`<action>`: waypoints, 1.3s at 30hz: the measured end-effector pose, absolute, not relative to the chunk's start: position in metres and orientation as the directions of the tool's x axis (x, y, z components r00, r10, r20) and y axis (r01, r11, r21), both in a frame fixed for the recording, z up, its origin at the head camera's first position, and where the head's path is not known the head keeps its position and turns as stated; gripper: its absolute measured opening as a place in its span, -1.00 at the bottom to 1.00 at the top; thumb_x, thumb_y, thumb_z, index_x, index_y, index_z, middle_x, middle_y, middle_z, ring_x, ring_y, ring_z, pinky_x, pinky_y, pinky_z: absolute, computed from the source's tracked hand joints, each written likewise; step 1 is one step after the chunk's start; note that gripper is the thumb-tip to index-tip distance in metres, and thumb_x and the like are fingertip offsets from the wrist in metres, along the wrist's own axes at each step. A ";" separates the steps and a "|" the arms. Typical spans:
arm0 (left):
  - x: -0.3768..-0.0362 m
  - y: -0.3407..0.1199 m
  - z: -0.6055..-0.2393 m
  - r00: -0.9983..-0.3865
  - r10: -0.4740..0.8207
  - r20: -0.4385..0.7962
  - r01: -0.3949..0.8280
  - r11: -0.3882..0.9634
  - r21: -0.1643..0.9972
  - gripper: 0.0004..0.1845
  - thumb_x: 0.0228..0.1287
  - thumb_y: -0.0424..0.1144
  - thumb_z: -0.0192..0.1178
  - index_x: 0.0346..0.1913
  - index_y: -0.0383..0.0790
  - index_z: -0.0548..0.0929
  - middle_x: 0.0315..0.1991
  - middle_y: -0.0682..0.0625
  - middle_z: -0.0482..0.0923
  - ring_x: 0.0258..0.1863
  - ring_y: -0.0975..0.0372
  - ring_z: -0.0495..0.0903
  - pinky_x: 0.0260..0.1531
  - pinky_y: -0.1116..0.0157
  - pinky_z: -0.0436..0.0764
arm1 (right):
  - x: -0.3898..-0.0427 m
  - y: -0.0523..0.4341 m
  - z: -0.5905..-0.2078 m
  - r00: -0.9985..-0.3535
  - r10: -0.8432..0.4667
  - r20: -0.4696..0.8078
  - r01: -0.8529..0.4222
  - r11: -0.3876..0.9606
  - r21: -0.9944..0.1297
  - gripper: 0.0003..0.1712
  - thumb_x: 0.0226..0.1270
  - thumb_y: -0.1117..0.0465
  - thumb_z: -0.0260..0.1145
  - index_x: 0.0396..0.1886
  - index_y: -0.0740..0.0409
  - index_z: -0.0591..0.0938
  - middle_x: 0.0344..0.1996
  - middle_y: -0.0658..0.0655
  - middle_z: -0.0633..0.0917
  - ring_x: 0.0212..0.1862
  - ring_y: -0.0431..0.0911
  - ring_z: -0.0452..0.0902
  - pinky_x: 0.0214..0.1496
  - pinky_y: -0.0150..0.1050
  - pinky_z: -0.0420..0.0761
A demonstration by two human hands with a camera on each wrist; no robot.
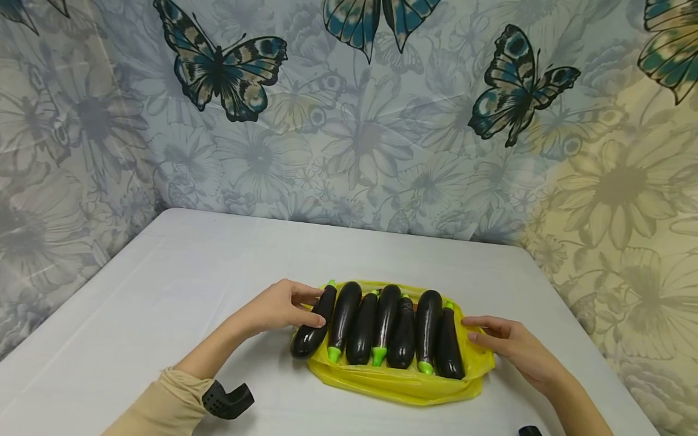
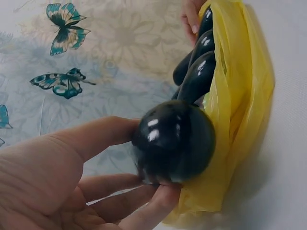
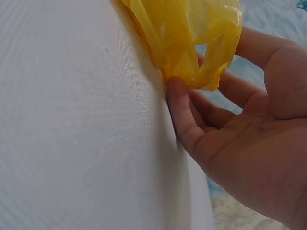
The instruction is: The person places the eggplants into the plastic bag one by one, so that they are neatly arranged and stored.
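Head view: yellow bag [image 1: 392, 381] holds seven eggplants [image 1: 384, 324].

Head view: the camera looks forward and down from above the near edge of the white table [image 1: 163, 290], taking in the yellow bag [image 1: 403, 381] of aubergines at lower centre, both hands, and the butterfly-print backdrop [image 1: 349, 109] across the upper half. Left wrist view: set very close behind the left hand [image 2: 53, 187], it looks along the row of aubergines [image 2: 175, 141] towards the backdrop at left. Right wrist view: equally close, it faces the bag's edge at top, a part shared with both other views.
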State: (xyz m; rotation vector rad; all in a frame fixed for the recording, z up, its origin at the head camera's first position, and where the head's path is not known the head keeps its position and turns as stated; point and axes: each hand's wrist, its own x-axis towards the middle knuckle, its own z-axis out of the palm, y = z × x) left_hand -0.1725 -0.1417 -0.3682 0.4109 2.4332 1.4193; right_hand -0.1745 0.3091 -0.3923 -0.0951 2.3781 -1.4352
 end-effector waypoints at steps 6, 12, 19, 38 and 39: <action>-0.170 -0.142 -0.365 -0.911 0.400 -0.097 0.145 0.532 0.834 -0.31 -0.04 -0.08 0.55 0.20 -0.27 0.63 0.03 -0.02 0.65 0.00 0.14 0.63 0.00 0.12 0.60 | -0.175 0.309 -0.392 -0.932 -0.242 -0.270 0.125 0.483 -0.867 -0.38 0.42 0.04 0.31 0.32 0.31 0.48 0.36 0.33 0.37 0.42 0.29 0.07 0.33 0.25 0.22; -0.169 -0.141 -0.364 -0.908 0.408 -0.092 0.179 0.578 0.796 -0.31 -0.04 -0.04 0.53 0.20 -0.25 0.64 -0.07 0.01 0.68 -0.05 0.18 0.63 -0.05 0.13 0.61 | -0.175 0.311 -0.393 -0.934 -0.238 -0.266 0.120 0.493 -0.862 -0.38 0.42 0.03 0.30 0.32 0.31 0.48 0.34 0.32 0.39 0.42 0.30 0.08 0.32 0.25 0.25; -0.168 -0.147 -0.360 -0.887 0.447 -0.118 0.204 0.607 0.768 -0.36 -0.05 -0.11 0.53 0.17 -0.23 0.66 -0.09 0.06 0.69 -0.10 0.23 0.64 -0.05 0.13 0.61 | -0.175 0.311 -0.394 -0.936 -0.234 -0.264 0.117 0.499 -0.859 -0.38 0.42 0.02 0.30 0.32 0.30 0.49 0.34 0.30 0.41 0.40 0.27 0.12 0.31 0.19 0.30; -0.171 -0.139 -0.371 -0.918 0.387 -0.081 0.149 0.528 0.836 -0.43 0.22 -0.07 0.38 0.22 -0.30 0.60 0.02 -0.02 0.65 0.02 0.15 0.60 0.04 0.12 0.58 | -0.175 0.310 -0.393 -0.935 -0.234 -0.265 0.118 0.499 -0.858 -0.39 0.42 0.01 0.30 0.31 0.28 0.50 0.33 0.30 0.41 0.39 0.25 0.15 0.28 0.12 0.37; -0.171 -0.141 -0.369 -0.901 0.420 -0.104 0.143 0.517 0.844 -0.42 0.23 -0.09 0.37 0.26 -0.31 0.57 0.09 -0.03 0.62 0.08 0.12 0.58 0.08 0.10 0.55 | -0.175 0.310 -0.393 -0.935 -0.236 -0.265 0.118 0.498 -0.859 -0.40 0.42 0.01 0.30 0.31 0.28 0.50 0.34 0.30 0.41 0.40 0.25 0.15 0.28 0.12 0.37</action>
